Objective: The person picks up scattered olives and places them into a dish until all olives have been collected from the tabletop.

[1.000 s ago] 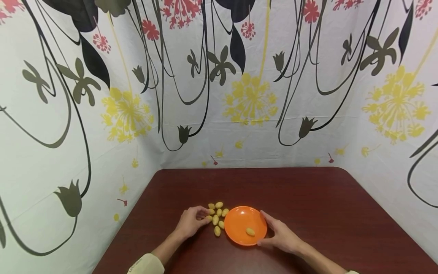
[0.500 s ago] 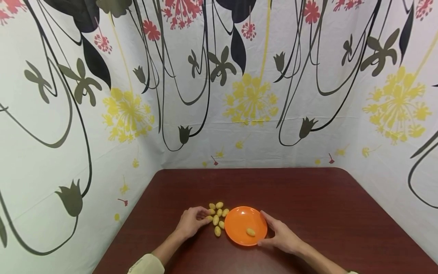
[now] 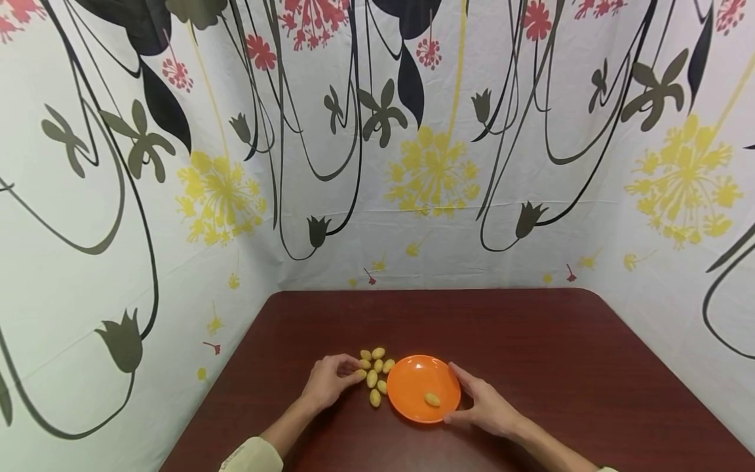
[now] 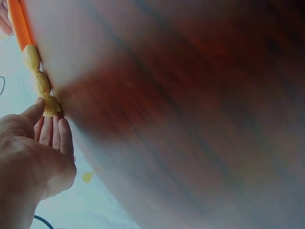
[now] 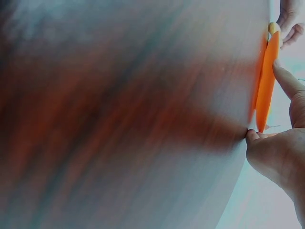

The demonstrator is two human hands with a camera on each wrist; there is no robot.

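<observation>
Thumb and fingertips of my left hand (image 3: 328,381) pinch a small yellow wrinkled oval piece (image 4: 51,106) at the left side of a loose group. Other such yellow pieces (image 3: 371,379) lie close together on the table, between that hand and an orange plate (image 3: 413,383). One yellow piece (image 3: 432,399) rests on the plate, toward its near right. My right hand (image 3: 491,410) holds the plate by its right rim, thumb at the near edge and fingers at the far one. In the right wrist view the plate (image 5: 267,81) appears edge-on between thumb and fingers.
Both hands work over a dark red-brown table (image 3: 519,341) with rounded far corners. A white cloth (image 3: 354,262) printed with flowers and stems hangs behind it and along both sides. A light sleeve (image 3: 253,455) covers the left forearm.
The yellow piece at my left fingertips has shifted very slightly up. My right hand and the plate have stayed where they were.
</observation>
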